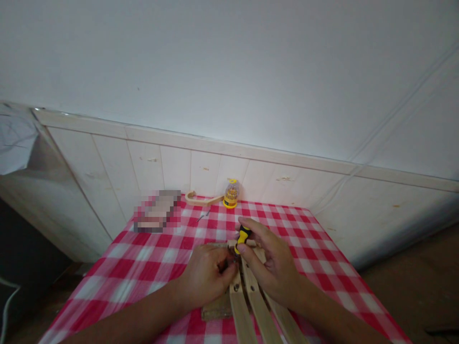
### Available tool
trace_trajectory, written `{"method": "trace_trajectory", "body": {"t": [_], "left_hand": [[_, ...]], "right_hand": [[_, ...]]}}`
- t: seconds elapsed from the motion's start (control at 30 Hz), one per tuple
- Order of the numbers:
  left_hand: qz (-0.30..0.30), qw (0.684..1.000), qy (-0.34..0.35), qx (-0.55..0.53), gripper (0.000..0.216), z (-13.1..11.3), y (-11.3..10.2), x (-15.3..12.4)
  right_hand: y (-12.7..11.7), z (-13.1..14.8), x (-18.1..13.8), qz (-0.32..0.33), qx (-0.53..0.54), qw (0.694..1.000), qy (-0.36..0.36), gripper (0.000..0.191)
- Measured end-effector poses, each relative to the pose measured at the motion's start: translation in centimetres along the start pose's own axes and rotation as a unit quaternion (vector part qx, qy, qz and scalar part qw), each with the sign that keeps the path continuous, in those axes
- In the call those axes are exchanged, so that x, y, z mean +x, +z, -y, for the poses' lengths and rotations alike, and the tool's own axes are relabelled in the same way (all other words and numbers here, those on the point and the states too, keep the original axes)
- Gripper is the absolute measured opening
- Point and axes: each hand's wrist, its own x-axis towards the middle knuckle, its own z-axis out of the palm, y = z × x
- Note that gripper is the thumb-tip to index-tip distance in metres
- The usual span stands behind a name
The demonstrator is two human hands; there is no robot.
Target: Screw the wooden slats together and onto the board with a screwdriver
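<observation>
My right hand [272,263] is closed around a small yellow and black screwdriver [243,236], its tip pointing down at the wood. Close beside that tip, my left hand [210,270] is pinched at the end of the wooden slats [256,306]; whatever sits between its fingertips is hidden. Dark holes show in the slats, which run side by side toward me. Under them lies a worn wooden block [217,308], partly covered by my left hand.
A red and white checked tablecloth [168,260] covers the table. By the wall stand a yellow-based bit container [231,195] and a hooked wooden piece [202,199]. Thin metal pieces [203,216] lie nearer. A blurred-out flat object [158,210] is at the back left.
</observation>
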Motion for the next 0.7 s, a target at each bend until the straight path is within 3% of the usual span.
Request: {"method": "trace_trajectory", "body": {"t": [0.7], "left_hand": [[0.014,1.0,-0.024,-0.009,0.023,-0.5,-0.33,0.05]], "right_hand": [[0.16,-0.72,-0.21,-0.041,0.025,0.997,0.056,0.039]]}}
